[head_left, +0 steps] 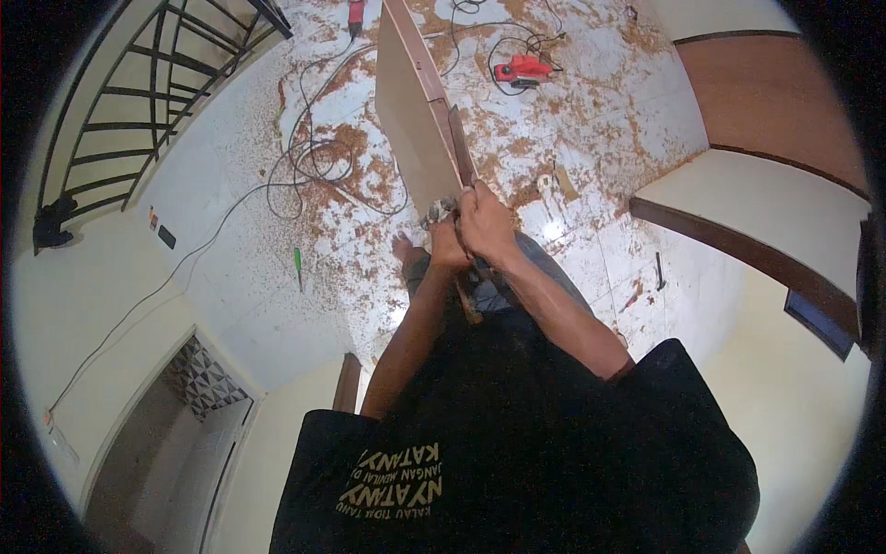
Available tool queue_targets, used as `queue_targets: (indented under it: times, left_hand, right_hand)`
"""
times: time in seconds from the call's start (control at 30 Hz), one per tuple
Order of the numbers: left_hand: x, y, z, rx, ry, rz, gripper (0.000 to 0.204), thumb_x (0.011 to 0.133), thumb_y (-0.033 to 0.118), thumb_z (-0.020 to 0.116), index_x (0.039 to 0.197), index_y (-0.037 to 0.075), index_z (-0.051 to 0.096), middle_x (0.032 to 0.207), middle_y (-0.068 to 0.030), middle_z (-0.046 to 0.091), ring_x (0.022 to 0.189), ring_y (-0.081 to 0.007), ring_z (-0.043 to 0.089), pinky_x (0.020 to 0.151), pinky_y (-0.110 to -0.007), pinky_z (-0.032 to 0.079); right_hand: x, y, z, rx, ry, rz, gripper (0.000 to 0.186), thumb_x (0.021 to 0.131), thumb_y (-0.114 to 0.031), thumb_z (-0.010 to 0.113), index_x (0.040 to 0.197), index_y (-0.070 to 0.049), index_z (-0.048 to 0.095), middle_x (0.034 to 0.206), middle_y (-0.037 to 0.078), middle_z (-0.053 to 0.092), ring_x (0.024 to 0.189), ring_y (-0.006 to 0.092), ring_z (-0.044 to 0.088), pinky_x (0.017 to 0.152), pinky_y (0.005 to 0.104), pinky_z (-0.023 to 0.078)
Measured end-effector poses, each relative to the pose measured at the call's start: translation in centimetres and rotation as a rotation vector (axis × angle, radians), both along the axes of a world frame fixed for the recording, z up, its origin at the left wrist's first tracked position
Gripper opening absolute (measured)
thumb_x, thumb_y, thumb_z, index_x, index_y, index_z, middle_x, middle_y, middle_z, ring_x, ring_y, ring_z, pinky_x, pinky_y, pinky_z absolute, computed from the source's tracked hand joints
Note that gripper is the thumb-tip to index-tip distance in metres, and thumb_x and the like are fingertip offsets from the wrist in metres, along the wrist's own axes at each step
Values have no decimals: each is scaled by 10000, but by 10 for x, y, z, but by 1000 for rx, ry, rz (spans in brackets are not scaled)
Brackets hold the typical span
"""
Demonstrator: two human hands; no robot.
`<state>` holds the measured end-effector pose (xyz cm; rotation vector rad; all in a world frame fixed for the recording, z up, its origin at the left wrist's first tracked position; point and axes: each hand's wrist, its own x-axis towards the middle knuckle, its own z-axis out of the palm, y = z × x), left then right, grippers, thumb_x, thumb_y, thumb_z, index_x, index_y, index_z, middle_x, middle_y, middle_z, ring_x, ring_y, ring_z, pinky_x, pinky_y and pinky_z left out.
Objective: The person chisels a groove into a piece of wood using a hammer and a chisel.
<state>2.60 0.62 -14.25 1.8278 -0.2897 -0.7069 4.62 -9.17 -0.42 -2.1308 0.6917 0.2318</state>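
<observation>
A pale door-like panel (406,120) stands on its long edge in front of me, its narrow pinkish edge facing up. Close to its near end, the fingers of my right hand (487,224) are wrapped round a dark brown flat strip (460,143) lying along that edge. Just left and nearer to me, my left hand (448,246) is closed beside the panel's end. A mottled grey-white lump (438,212) shows at its fingers; what it is, I cannot make out. Below both hands a short wooden piece (472,307) sticks out, partly hidden.
Wood shavings litter the white tiled floor (254,319). A red power planer (524,70) and another red power tool (355,13) lie farther off with looping black cables (309,166). A green-handled screwdriver (298,263) lies left, a dark hammer-like tool (659,270) right. Metal railing (125,92) stands far left.
</observation>
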Motion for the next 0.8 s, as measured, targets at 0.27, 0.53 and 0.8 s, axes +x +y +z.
queue_targets:
  times: [0.27, 0.53, 0.8]
  left_hand:
    - [-1, 3, 3, 140, 33, 28, 529, 721, 276, 716, 1158, 3, 596, 1039, -266, 654, 1018, -441, 613, 853, -481, 490]
    - [2, 11, 5, -12, 41, -67, 545, 772, 312, 670, 1239, 51, 567, 1256, -216, 580, 1200, -401, 515, 980, -494, 388]
    - [-25, 4, -16, -27, -6, 156, 443, 842, 296, 625, 1221, 71, 591, 1222, -167, 614, 1155, -351, 557, 962, -463, 402]
  right_hand:
    - [22, -2, -6, 6, -51, 21, 400, 948, -268, 395, 1097, 64, 560, 872, 367, 602, 851, 544, 585, 774, 577, 475]
    - [19, 13, 7, 17, -11, -12, 440, 942, -260, 419, 1253, 45, 483, 939, 377, 603, 885, 555, 582, 807, 577, 475]
    - [4, 29, 7, -50, 71, -70, 415, 965, -296, 379, 1129, 51, 537, 922, 373, 603, 913, 565, 563, 801, 584, 451]
